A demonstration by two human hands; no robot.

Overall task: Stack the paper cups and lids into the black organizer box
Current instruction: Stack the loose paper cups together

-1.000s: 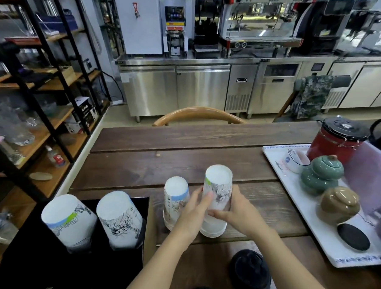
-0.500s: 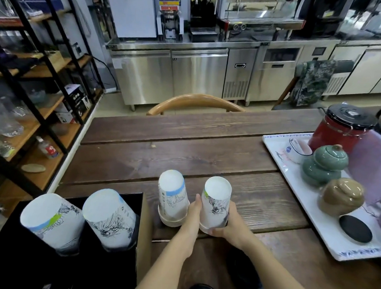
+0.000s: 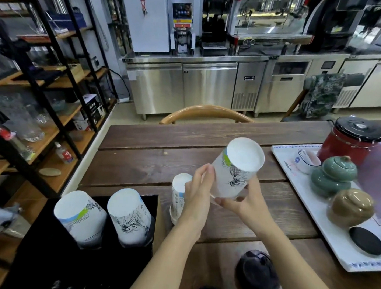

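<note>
Both hands are holding one stack of paper cups point(image 3: 234, 171) above the wooden table point(image 3: 270, 206). The right hand point(image 3: 246, 204) is gripping the stack at its open rim, fingers wrapped around it, and the left hand point(image 3: 199, 193) is pressing flat against its side with fingers mostly straight (a support, not a closed grasp). The stack is upside down, its long axis leaning toward 1 o'clock. The black organizer box point(image 3: 86, 269) is lying at about 8 o'clock from the grip, already carrying two cup stacks point(image 3: 106, 217). A second loose stack point(image 3: 179, 196) is standing just behind the left hand, which is the nearer one to the box. Black lids point(image 3: 255, 273) are waiting near the bottom edge
</note>
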